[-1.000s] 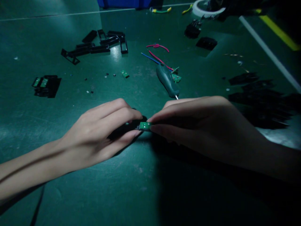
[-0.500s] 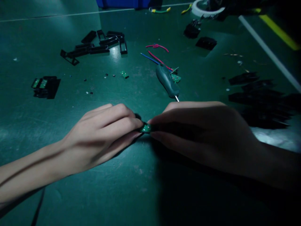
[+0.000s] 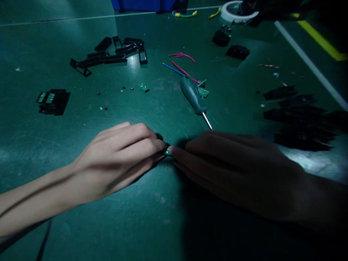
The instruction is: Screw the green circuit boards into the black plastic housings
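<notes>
A small green circuit board (image 3: 168,151) shows in the gap between my two hands, just above or on the green tabletop. My left hand (image 3: 123,159) pinches its left end, fingers closed and covering much of it. From the right, my right hand (image 3: 233,170) lies in shadow with its fingers together, a fingertip pressed on the board's right end. How far the board extends under the fingers is hidden. Just beyond my right hand lies a screwdriver (image 3: 193,96) with a dark green handle, its shaft pointing toward that hand.
Black rectangular frames (image 3: 115,54) are scattered at the back left. Black housings with boards (image 3: 50,98) sit at left. A loose board (image 3: 144,87), red and blue wires (image 3: 181,69) and a dark pile of black parts (image 3: 301,119) lie around. A white tape roll (image 3: 236,12) is at the back.
My right hand has shifted slightly toward me and turned, its fingertip now over the board's right end. More of the screwdriver shaft shows. My left hand is nearly still.
</notes>
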`<state>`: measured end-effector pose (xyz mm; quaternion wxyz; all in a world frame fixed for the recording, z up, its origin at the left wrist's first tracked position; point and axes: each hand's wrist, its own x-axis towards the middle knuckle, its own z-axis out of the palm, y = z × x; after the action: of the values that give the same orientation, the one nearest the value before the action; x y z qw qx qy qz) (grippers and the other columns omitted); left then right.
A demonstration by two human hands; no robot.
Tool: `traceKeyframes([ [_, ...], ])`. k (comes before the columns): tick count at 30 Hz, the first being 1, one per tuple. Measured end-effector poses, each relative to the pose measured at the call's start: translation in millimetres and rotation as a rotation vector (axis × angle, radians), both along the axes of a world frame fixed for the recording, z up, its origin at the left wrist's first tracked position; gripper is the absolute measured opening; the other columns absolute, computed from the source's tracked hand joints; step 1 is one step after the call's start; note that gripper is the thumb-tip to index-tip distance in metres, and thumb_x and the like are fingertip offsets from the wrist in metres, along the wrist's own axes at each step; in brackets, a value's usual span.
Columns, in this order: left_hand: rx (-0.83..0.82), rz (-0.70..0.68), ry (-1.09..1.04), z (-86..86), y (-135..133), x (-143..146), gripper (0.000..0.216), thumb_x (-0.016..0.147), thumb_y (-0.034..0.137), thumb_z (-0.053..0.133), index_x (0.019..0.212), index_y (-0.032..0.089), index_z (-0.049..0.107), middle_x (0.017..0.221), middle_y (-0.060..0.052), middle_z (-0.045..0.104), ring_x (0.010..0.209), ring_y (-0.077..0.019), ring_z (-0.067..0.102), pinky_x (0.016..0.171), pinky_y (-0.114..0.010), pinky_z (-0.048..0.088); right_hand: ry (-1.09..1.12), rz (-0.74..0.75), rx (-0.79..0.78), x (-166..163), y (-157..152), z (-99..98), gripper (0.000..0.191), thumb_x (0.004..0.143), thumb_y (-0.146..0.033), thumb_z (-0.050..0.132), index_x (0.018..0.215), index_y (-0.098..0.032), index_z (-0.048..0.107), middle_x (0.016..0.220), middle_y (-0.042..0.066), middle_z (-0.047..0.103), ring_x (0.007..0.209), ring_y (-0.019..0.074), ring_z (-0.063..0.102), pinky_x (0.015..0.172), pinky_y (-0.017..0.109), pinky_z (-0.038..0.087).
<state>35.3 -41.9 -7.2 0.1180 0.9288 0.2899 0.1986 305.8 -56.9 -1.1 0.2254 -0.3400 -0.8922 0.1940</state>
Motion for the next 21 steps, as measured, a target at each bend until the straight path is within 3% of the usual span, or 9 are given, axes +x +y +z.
traceKeyframes([
  [5,0.006,-0.016,0.002,2.1,1,-1,0.019,0.102,0.015,0.062,0.120,0.021,0.062,0.105,-0.001,0.067,0.090,-0.0139,0.065,0.077,-0.031,0.047,-0.147,0.157,0.259,0,-2,-4.2,0.021,0.106,-0.015,0.051,0.120,-0.011,0.066,0.097,0.003,0.066,0.078,0.0156,0.052,0.063,0.035,0.040],
  [12,-0.007,-0.022,-0.009,2.7,1,0,0.016,0.103,0.017,0.063,0.118,0.020,0.063,0.105,-0.002,0.068,0.090,-0.0149,0.066,0.076,-0.031,0.047,-0.127,0.162,0.218,2,-5,-4.2,0.022,0.108,-0.014,0.047,0.119,-0.010,0.066,0.098,0.005,0.068,0.078,0.0163,0.054,0.061,0.036,0.039],
  [17,-0.030,-0.021,-0.039,3.0,1,1,0.019,0.099,0.020,0.070,0.117,0.018,0.063,0.101,-0.001,0.069,0.087,-0.0140,0.066,0.075,-0.031,0.047,-0.158,0.145,0.320,3,-4,-8.0,0.025,0.108,-0.014,0.047,0.128,-0.010,0.062,0.102,0.007,0.068,0.082,0.0179,0.055,0.063,0.034,0.043],
  [21,-0.034,-0.032,-0.038,4.1,2,1,0.021,0.098,0.024,0.072,0.116,0.017,0.064,0.102,-0.002,0.070,0.088,-0.0141,0.067,0.074,-0.031,0.048,-0.125,0.122,0.360,0,-2,-10.3,0.023,0.109,-0.016,0.046,0.124,-0.012,0.064,0.105,0.006,0.069,0.084,0.0169,0.057,0.062,0.033,0.045],
])
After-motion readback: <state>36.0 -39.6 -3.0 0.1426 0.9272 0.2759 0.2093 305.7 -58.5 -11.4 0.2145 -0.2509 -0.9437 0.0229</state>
